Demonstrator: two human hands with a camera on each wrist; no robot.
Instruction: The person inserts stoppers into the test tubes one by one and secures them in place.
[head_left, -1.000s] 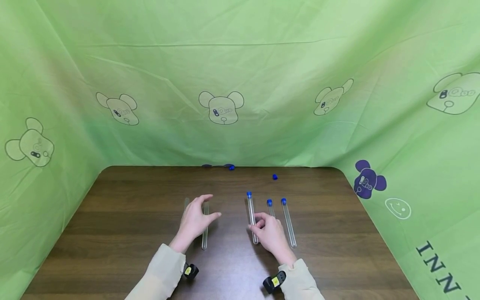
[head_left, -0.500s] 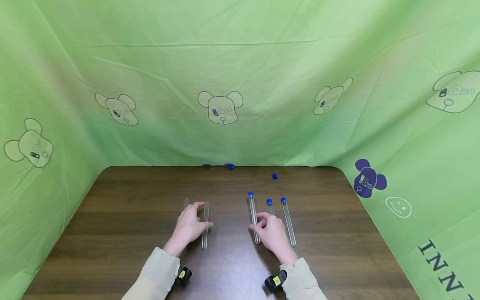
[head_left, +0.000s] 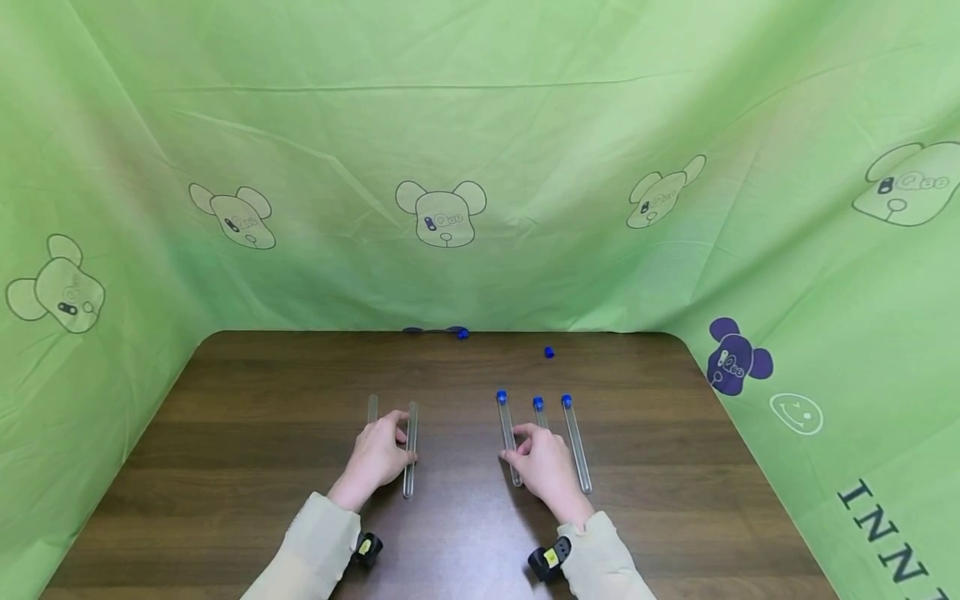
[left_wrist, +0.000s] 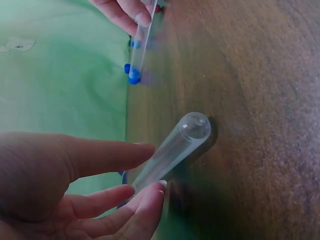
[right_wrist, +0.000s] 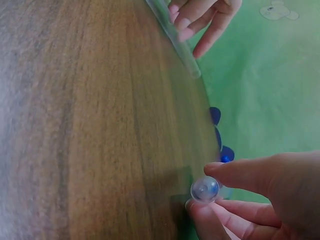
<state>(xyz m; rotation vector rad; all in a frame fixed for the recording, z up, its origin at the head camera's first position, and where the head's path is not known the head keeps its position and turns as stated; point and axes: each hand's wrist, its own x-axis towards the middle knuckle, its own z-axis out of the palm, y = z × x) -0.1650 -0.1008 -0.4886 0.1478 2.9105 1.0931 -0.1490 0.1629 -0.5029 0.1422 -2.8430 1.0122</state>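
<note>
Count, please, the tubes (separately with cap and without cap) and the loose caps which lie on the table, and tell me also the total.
Capped tubes: 3
Uncapped tubes: 2
Loose blue caps: 2
Total: 7

I see two forearms (head_left: 307, 542) extended forward, left hand (head_left: 373, 454) and right hand (head_left: 547, 468) apart, thumbs (left_wrist: 110, 156) opposing bent fingers (left_wrist: 148, 206).
</note>
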